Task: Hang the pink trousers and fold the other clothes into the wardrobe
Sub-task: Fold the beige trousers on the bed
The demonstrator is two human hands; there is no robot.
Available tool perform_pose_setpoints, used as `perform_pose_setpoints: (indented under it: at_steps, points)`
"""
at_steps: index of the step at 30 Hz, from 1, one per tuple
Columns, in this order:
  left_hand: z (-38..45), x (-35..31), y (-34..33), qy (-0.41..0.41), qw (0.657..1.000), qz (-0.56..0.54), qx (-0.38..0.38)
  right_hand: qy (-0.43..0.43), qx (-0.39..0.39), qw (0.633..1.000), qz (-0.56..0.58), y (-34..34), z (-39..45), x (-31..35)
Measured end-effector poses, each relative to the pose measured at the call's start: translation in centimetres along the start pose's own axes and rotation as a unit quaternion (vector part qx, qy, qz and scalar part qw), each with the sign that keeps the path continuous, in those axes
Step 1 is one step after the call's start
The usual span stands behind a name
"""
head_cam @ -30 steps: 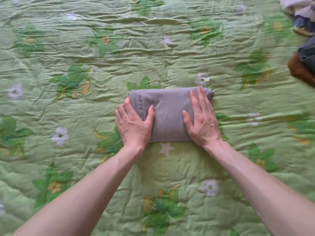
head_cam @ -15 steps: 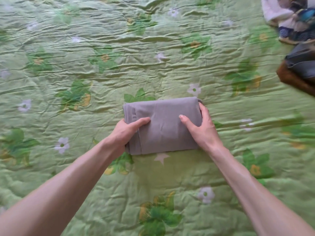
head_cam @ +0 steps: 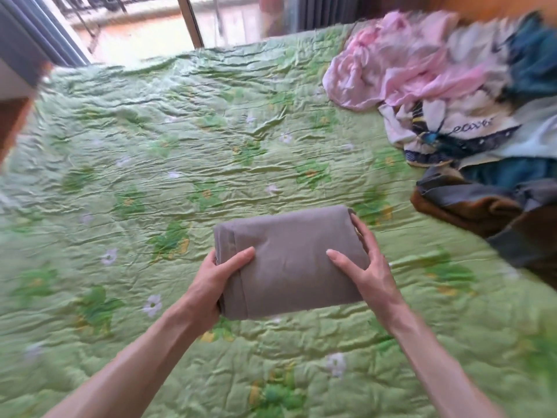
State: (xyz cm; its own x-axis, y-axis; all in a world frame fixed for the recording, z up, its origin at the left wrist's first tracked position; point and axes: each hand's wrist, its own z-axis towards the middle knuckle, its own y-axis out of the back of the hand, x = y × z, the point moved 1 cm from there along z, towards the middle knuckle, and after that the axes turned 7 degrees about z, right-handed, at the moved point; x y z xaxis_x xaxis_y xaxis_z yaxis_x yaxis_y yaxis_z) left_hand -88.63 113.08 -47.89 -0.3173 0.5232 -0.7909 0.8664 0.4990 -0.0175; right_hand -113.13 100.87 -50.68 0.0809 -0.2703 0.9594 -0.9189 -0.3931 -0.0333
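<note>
One grey garment (head_cam: pixel 289 260) is folded; the left hand (head_cam: pixel 211 282) and right hand (head_cam: pixel 366 267) grip its ends above the bed (head_cam: pixel 150 146). Storing it probably comes next. The pink trousers (head_cam: pixel 391 70) and unfolded clothes pile (head_cam: pixel 482 140) remain.

Folded garment (head_cam: pixel 289 260) was plain taupe-grey. Bedspread (head_cam: pixel 180 122) was light green, printed with darker green leaves, yellow accents and small white flowers. Clothes pile (head_cam: pixel 458 95) showed pink, white, teal, navy, brown.
</note>
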Motion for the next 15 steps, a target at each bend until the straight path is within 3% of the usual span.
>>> perform_pose_setpoints:
  at_steps: [7, 15]
  points:
    - [-11.5, -10.7, -3.2, -0.039, 0.999, 0.000, 0.038, -0.001, -0.054, 0.998, 0.013, 2.3, -9.2, 16.5]
    - [-22.1, -19.7, -7.7, -0.181, 0.963, 0.133, 0.150, 0.036, -0.259, 0.965, -0.011, 4.2, -24.3, 29.0]
